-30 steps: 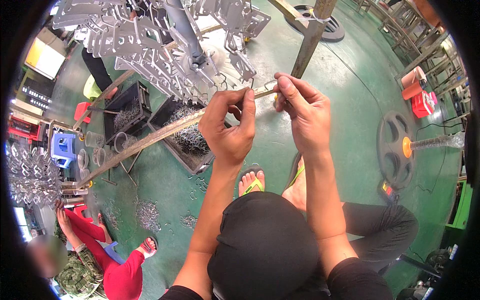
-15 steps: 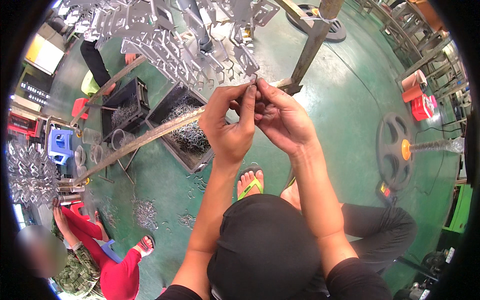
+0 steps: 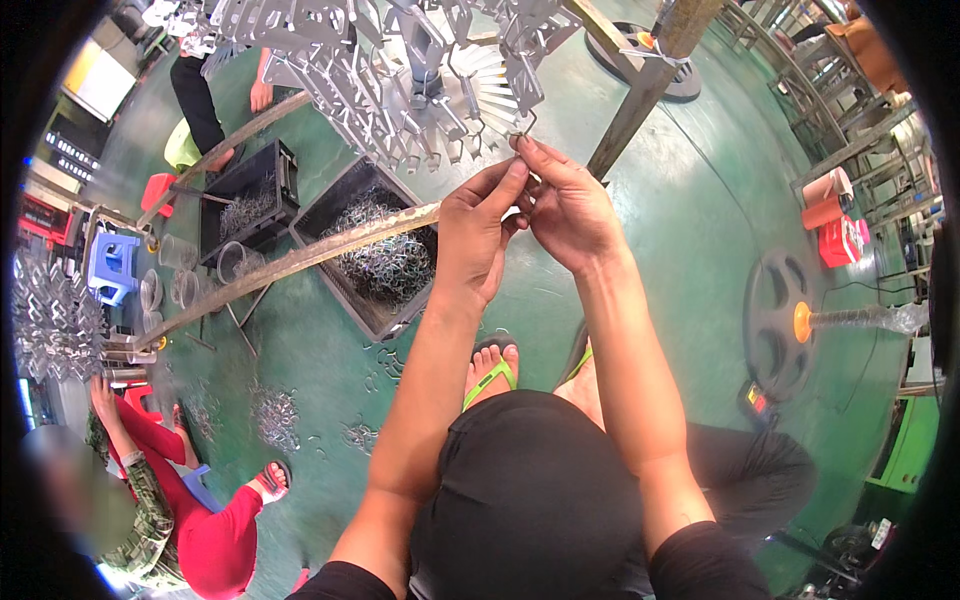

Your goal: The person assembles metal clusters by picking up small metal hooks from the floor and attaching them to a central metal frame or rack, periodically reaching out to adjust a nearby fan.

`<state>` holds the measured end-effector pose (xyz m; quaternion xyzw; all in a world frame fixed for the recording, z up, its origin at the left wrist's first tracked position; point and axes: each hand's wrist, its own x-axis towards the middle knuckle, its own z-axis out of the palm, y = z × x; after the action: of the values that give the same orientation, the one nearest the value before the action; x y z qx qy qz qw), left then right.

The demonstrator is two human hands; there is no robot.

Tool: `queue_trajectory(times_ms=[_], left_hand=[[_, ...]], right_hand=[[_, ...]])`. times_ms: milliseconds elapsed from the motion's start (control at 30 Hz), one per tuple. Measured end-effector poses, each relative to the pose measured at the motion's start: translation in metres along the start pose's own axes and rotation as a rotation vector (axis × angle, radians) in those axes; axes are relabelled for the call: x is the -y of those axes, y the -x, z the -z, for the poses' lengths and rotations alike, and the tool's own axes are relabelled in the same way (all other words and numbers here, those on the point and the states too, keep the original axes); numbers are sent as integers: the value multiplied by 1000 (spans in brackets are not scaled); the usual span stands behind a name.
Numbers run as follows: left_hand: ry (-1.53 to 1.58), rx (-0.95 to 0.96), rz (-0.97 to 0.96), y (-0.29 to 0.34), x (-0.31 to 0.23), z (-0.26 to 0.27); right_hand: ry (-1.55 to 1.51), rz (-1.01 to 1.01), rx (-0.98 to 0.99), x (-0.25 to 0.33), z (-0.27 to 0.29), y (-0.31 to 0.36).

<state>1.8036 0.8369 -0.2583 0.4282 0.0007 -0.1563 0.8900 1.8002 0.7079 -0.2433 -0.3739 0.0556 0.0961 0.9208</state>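
In front of me hangs a rack of silvery bent metal hooks [image 3: 440, 90], arranged in tiers around a central post. My right hand [image 3: 575, 210] is raised just below it, thumb and fingertip pinched at the lower end of a bent metal hook [image 3: 529, 116]. Close beside it, my left hand [image 3: 474, 225] is closed, its thumb against its bent fingers near the right fingertips. Whatever lies between the left fingers is hidden. Behind the left wrist stands a black crate [image 3: 370, 320] filled with small metal hooks [image 3: 385, 262].
A worn metal bar [image 3: 300, 265] crosses in front of the crates. Another black crate [image 3: 262, 165] stands farther left. Small hooks lie on the green floor [image 3: 278, 420]. A person in red trousers [image 3: 215, 545] sits at lower left near another rack [image 3: 60, 320]. A wheel-shaped base [image 3: 783, 325] stands right.
My hands have risen slightly, and the right fingertips now meet the hook's end. The left hand has shifted a little right and turned. The view has shifted slightly.
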Motion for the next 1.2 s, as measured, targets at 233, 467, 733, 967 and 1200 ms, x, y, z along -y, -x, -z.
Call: queue_trajectory(times_ms=[233,467,733,967,1200], left_hand=[[225,45,-10,0,7,7],[333,88,1,-4,8,14],[409,66,1,-11,13,13],[374,146,36,-27,12,24],[401,45,-125,-42,11,25]], right_hand=[[143,52,17,-1,-3,-2],[815,388,118,47,-13,6],[1456,388,369,91,-47,-18],[1716,371,505,112,-64,-38],[1824,412,402,117,-64,-56]])
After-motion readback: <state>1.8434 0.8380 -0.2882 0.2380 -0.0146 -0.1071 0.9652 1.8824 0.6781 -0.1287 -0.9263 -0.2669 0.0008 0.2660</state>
